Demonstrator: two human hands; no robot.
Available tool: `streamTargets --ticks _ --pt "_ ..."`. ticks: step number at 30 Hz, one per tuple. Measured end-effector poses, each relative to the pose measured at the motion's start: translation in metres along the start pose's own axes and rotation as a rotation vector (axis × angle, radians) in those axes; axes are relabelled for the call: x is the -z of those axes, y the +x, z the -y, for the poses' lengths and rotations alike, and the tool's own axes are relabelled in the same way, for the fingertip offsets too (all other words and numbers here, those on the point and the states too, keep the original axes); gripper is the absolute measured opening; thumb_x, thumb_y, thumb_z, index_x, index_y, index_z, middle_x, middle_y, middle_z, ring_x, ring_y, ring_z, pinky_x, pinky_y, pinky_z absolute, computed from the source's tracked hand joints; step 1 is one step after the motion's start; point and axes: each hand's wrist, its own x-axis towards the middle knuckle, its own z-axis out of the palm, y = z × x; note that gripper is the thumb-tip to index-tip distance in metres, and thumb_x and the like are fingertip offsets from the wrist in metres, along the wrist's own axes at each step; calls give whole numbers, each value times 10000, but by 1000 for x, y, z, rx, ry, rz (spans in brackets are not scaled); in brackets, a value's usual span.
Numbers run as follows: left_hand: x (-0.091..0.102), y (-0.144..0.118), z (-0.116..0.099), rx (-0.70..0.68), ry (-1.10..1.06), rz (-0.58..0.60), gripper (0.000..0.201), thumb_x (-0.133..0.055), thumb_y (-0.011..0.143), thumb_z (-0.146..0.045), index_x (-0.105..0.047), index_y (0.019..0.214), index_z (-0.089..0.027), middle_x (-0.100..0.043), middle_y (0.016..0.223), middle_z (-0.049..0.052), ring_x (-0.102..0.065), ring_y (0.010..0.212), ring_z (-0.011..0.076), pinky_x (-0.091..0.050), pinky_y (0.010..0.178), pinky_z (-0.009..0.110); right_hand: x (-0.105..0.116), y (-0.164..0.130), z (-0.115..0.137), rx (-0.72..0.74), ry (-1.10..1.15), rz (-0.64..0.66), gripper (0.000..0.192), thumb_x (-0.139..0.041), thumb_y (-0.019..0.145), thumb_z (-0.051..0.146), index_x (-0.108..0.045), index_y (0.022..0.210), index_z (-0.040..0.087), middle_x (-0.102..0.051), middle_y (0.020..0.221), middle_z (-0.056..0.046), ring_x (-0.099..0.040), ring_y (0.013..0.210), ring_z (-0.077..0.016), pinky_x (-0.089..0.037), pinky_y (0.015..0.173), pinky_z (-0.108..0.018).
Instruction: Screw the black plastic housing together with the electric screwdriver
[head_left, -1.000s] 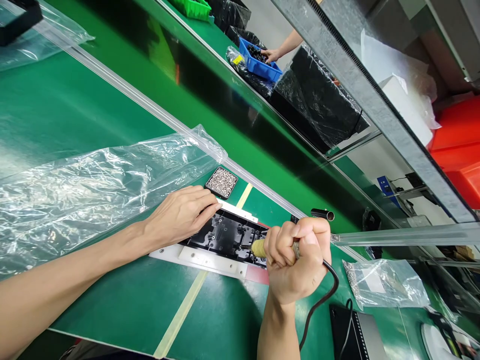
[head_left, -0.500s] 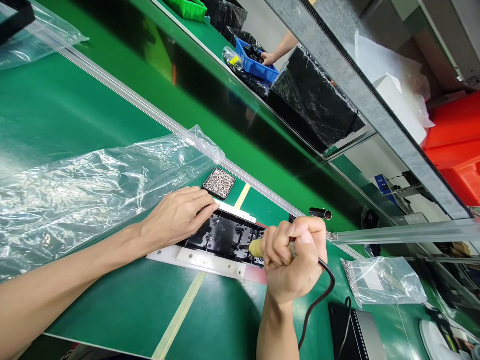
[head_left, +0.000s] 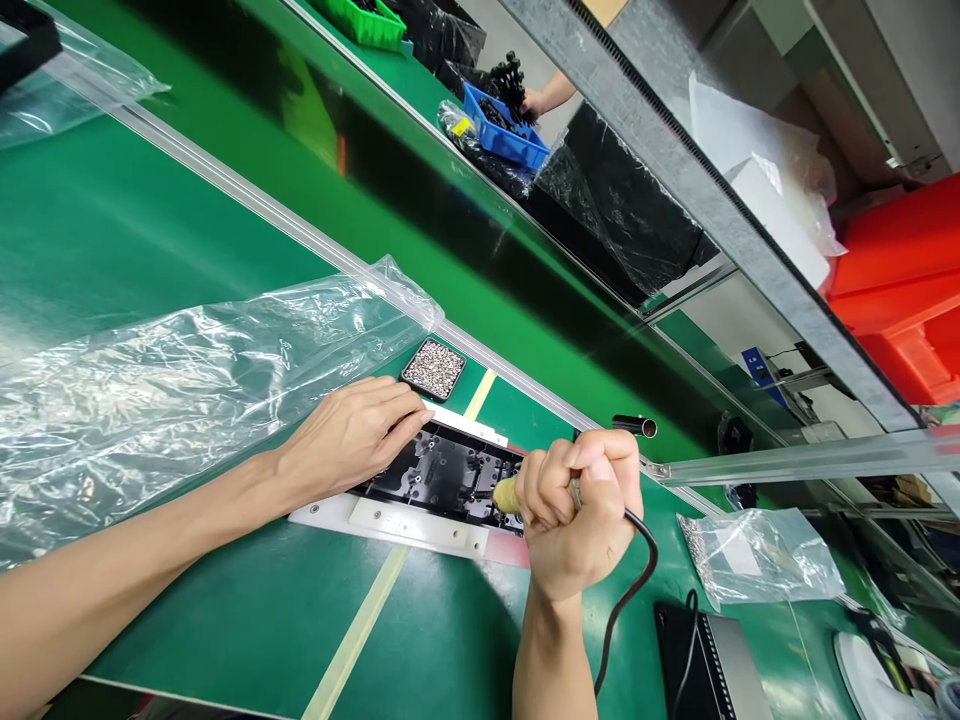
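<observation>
A black plastic panel (head_left: 442, 470) with moulded ribs and holes lies in a white fixture (head_left: 420, 527) on the green table. Across the panel's left end rests my left hand (head_left: 360, 430), fingers stretched out together, fingertips by the fixture's far rail. My right hand (head_left: 581, 510) is wrapped in a fist around a corded tool that looks like a soldering iron (head_left: 508, 495), with a yellowish collar. Its thin tip points left, down at the panel; whether it touches is hard to see. Just beyond my left fingertips sits a small black tray (head_left: 433, 370) of tiny metal pieces.
Clear plastic sheeting (head_left: 187, 390) covers the left of the table. The tool's black cord (head_left: 637, 590) loops down at right, near a dark box (head_left: 712, 660) and a plastic bag (head_left: 761, 555). Beyond the metal rail, another person's hand (head_left: 536, 102) is at a blue bin (head_left: 506, 140).
The other person's hand has raised a bunch of black parts out of the blue bin. My hands and the tool keep nearly the same places over the panel; the view has shifted slightly.
</observation>
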Motion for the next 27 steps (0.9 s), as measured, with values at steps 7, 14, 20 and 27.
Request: streamTargets --ticks 7,14,20,27 --pt "0 0 1 -2 -4 0 361 -401 1129 -358 -642 930 -178 -637 862 14 -562 805 192 -411 787 358 1 0 -1 1 15 -8 261 -379 1052 168 -564 870 200 -228 536 85 -179 428 -36 -248 421 -115" --pt "1 0 0 -9 -2 7 348 -412 1127 -348 -648 936 -177 -640 862 10 -557 805 190 -410 788 355 2 -2 -1 -3 20 3 254 -380 1052 165 -559 874 197 -231 538 85 -182 430 -35 -250 423 -111" --pt "1 0 0 -13 -4 0 348 -414 1126 -353 -644 930 -181 -635 859 9 -552 803 189 -407 783 348 1 -3 -1 -4 9 -2 258 -374 1052 160 -560 876 196 -233 541 84 -186 437 -35 -256 435 -113" --pt "2 0 0 2 -10 4 361 -406 1126 -363 -644 927 -179 -639 858 13 -557 805 190 -408 775 355 1 -2 -1 6 15 -3 259 -379 1053 166 -565 875 197 -239 534 85 -172 431 -34 -250 428 -115"
